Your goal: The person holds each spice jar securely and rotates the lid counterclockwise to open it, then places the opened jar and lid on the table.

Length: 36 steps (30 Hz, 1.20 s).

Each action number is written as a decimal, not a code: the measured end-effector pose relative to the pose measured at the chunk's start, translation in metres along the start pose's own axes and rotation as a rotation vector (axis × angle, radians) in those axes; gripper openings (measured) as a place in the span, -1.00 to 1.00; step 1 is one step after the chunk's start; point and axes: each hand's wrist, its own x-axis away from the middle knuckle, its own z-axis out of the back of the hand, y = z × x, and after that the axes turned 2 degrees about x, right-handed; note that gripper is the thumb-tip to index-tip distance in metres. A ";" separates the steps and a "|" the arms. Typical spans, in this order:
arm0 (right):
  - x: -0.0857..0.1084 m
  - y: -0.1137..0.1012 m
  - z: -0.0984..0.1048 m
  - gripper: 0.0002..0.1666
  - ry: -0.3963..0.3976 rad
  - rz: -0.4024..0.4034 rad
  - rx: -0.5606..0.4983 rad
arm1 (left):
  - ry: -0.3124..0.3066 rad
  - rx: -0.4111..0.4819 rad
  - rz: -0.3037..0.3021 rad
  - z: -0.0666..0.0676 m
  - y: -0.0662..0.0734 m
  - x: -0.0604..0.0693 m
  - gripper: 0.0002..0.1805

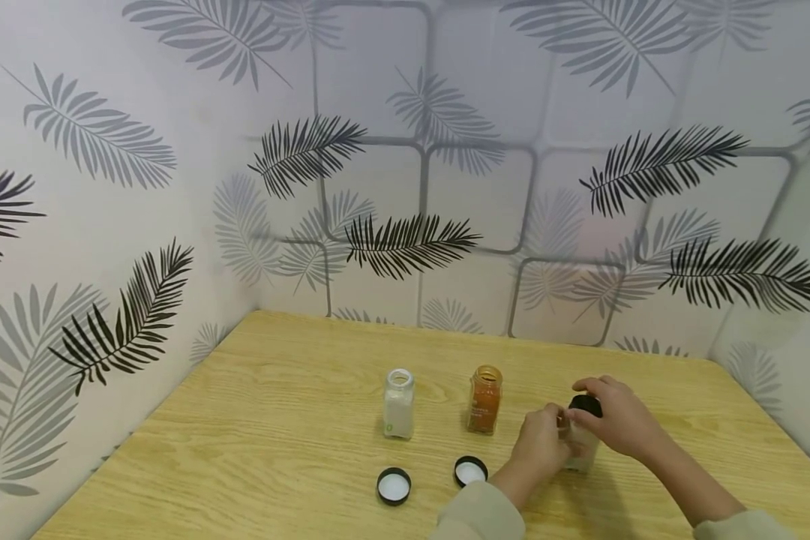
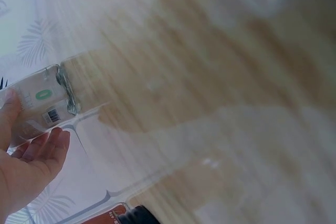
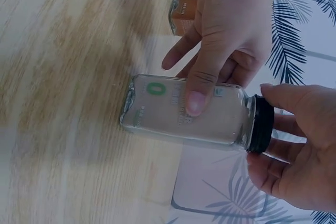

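Note:
On the right side of the table, my left hand [image 1: 540, 447] holds the body of a square glass spice jar [image 3: 173, 116] with pale grey-beige contents and a green mark on its label. My right hand [image 1: 624, 420] grips the black lid [image 3: 261, 124] on the jar's mouth, thumb and fingers around its rim. Whether the jar's base touches the table, I cannot tell. To the left stand an uncapped jar of orange-red powder [image 1: 484, 405] and an uncapped jar of white contents [image 1: 398, 409].
Two black lids lie with white insides up on the wooden table [image 1: 256, 420]: one lid [image 1: 394, 486] before the white jar, the other lid [image 1: 470, 472] beside my left sleeve [image 1: 482, 514]. A leaf-patterned wall covering [image 1: 472, 300] borders the table's back and sides.

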 end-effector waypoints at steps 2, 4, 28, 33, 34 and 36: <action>0.000 0.000 0.001 -0.54 -0.004 0.028 -0.019 | -0.002 0.009 0.001 0.001 0.000 0.001 -0.62; 0.001 -0.001 0.002 -0.53 -0.011 0.039 -0.028 | -0.007 0.018 0.007 0.001 0.001 0.001 -0.63; 0.000 -0.007 0.003 -0.44 -0.045 -0.127 0.014 | 0.000 0.021 -0.005 -0.002 -0.001 0.002 -0.58; -0.001 -0.005 0.003 -0.57 -0.030 -0.061 -0.011 | 0.009 -0.008 -0.022 -0.001 -0.001 0.001 -0.61; -0.001 -0.004 0.004 -0.59 -0.028 -0.042 -0.012 | 0.011 -0.011 -0.028 -0.001 -0.001 0.001 -0.61; -0.001 -0.005 0.004 -0.59 -0.028 -0.014 -0.013 | 0.009 -0.012 -0.034 -0.001 -0.002 0.000 -0.62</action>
